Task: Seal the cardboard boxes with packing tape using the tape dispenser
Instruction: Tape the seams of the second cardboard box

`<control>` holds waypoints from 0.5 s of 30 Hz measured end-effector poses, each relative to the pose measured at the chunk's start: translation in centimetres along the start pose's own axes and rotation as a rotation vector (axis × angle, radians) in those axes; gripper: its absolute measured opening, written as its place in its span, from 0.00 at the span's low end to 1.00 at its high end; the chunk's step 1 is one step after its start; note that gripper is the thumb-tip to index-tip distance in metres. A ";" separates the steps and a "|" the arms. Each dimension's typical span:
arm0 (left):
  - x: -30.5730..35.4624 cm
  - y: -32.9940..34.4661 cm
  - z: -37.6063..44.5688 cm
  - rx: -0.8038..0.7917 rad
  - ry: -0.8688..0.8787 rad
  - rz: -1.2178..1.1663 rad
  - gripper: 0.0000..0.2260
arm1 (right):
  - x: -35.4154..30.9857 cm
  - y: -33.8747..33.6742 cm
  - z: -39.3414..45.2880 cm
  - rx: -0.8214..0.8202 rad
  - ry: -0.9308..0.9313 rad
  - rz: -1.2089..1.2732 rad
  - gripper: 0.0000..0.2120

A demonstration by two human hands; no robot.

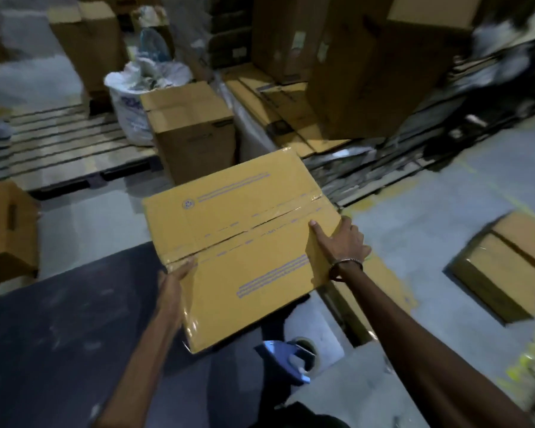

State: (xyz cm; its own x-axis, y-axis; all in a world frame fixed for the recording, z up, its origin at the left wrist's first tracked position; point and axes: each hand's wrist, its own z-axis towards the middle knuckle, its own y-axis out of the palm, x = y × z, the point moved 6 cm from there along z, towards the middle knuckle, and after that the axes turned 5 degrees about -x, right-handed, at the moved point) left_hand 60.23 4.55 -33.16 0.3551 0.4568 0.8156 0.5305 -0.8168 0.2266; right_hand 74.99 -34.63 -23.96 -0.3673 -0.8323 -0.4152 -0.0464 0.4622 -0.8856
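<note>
Two arms outstretched, left hand (179, 274) and right hand (342, 239) gripping cardboard box (241, 245) sides

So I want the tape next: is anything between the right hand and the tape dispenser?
Yes. The box that both hands hold hangs over the space above the tape dispenser. The right hand grips its far right edge and must let go first.
</note>
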 end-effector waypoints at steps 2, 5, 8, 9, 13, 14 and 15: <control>1.0 4.5 1.1 -0.103 0.025 0.070 0.43 | 4.7 -2.5 -0.4 0.069 0.107 0.062 0.44; 1.4 11.8 3.1 -0.241 0.035 0.125 0.50 | 11.7 -5.4 -0.9 0.161 0.231 0.182 0.44; 2.3 20.5 1.5 -0.384 0.051 0.235 0.40 | 18.1 -7.3 -0.9 0.243 0.350 0.295 0.45; 2.5 23.2 1.0 -0.422 0.072 0.267 0.34 | 19.9 -7.8 -0.7 0.272 0.390 0.327 0.45; 0.5 32.4 1.7 -0.475 0.102 0.384 0.26 | 26.5 -9.1 0.8 0.319 0.523 0.413 0.44; -0.5 34.6 2.2 -0.506 0.095 0.392 0.25 | 28.2 -9.2 1.6 0.317 0.552 0.431 0.43; -1.6 36.6 2.8 -0.525 0.080 0.409 0.25 | 30.0 -9.2 2.6 0.319 0.576 0.444 0.42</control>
State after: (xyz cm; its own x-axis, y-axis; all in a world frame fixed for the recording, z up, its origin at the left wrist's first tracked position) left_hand 81.20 -25.13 -27.68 0.3793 0.0635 0.9231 -0.0866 -0.9908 0.1037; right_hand 66.82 -64.64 -28.75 -0.7162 -0.2612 -0.6471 0.4532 0.5310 -0.7160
